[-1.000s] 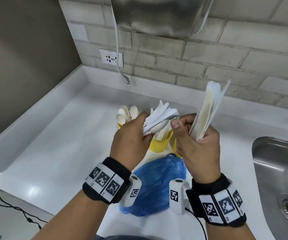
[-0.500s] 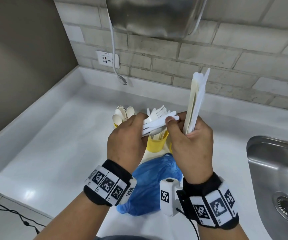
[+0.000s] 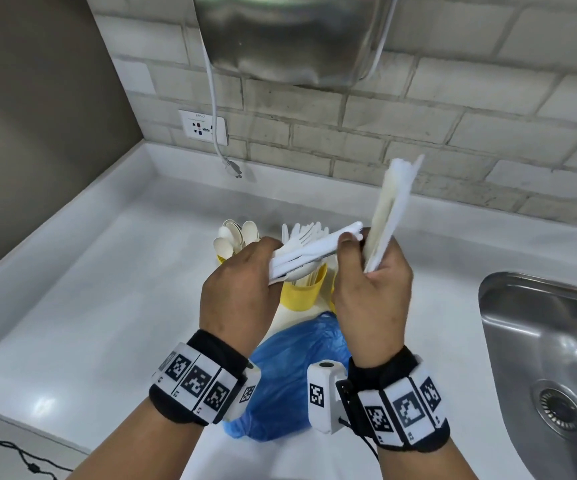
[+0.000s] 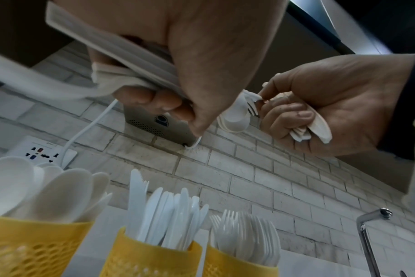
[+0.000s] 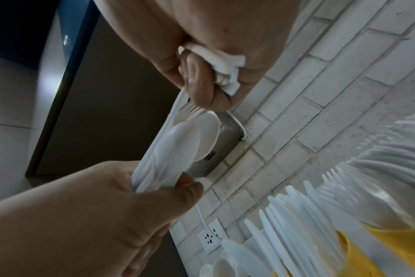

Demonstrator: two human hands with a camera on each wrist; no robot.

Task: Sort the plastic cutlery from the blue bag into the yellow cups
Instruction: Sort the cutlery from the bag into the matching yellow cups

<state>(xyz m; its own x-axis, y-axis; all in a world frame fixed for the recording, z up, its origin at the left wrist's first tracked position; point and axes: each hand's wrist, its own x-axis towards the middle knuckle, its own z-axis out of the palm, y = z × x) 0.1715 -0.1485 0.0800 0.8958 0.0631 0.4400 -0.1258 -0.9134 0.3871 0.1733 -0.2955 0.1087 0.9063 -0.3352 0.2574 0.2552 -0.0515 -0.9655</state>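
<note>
My left hand [image 3: 245, 285] grips a mixed bundle of white plastic cutlery [image 3: 315, 249] by the handles, tips pointing right. My right hand [image 3: 366, 289] holds a second, upright bundle [image 3: 392, 206] in its curled fingers. Its thumb and forefinger pinch a fork tip [image 4: 251, 106] in the left bundle; a spoon bowl [image 5: 192, 138] lies beside that fork. Below stand three yellow cups: spoons [image 4: 31, 247], knives [image 4: 154, 258], forks [image 4: 239, 266]. In the head view the right hand hides the third cup. The blue bag [image 3: 290, 375] lies crumpled in front of the cups.
A steel sink [image 3: 540, 341] is set into the white counter [image 3: 107, 306] at right, with its tap [image 4: 367, 234]. A brick wall behind carries a socket [image 3: 204, 128], a dangling plug [image 3: 233, 168] and a metal box [image 3: 297, 36].
The left hand's bundle has closed from a fan into a flatter stack and dropped lower. The right hand's bundle swung upright, then tilted right again. The right thumb stays at the left bundle's tip.
</note>
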